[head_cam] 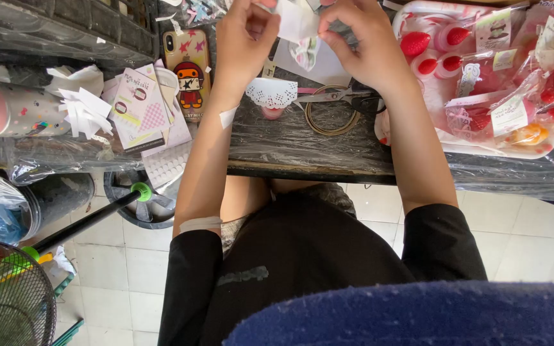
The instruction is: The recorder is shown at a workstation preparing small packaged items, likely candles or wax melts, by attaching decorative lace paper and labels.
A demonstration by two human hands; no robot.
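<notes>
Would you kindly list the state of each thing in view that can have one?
white paper piece: held up between both hands
left hand: pinching the paper
right hand: pinching the paper
scissors: lying on the table, blades shut
phone: face down
white doily: lying flat on the table
strawberry packets: wrapped, piled on tray

The white paper [296,19] ran past the top edge; fingertips (both hands) were cropped there, and the tray [418,9] was partly cut off.
</notes>
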